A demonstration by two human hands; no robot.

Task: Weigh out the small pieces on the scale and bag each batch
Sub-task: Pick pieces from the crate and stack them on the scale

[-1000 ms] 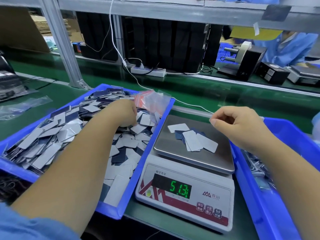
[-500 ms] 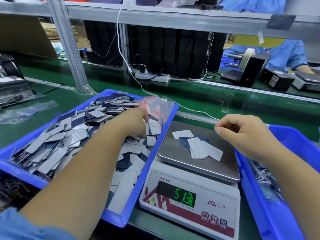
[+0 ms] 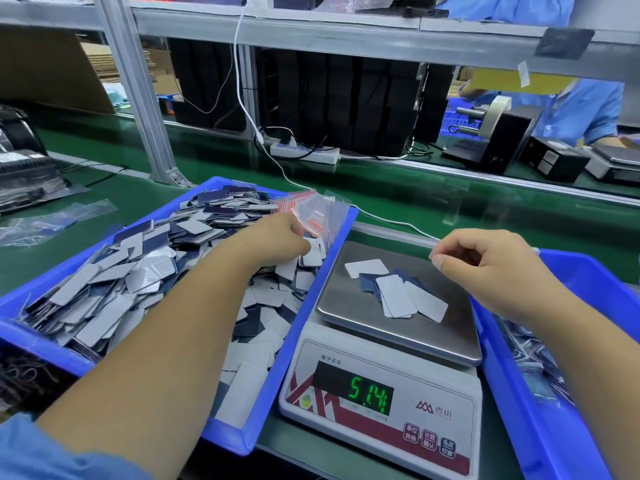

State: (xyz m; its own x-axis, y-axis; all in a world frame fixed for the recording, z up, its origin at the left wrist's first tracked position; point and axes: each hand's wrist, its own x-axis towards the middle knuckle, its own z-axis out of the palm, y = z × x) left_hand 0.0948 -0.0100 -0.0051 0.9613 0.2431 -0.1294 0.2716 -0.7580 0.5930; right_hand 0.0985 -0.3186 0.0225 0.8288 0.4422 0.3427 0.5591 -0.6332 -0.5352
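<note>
My left hand (image 3: 273, 239) is down in the blue tray (image 3: 301, 306) at the surface's left edge, fingers curled into the heap of small pieces (image 3: 138, 271) near the clear bags (image 3: 318, 213) at the tray's far right corner; I cannot tell what that grip holds. My right hand (image 3: 485, 268) hovers over the scale (image 3: 381, 393) pan's far right corner, fingers curled, grip narrow and holding nothing I can see. A small batch of pieces (image 3: 394, 289) lies on the pan. The display (image 3: 369, 396) reads 51.4. A second blue tray (image 3: 554, 393) sits just beside the scale, right.
</note>
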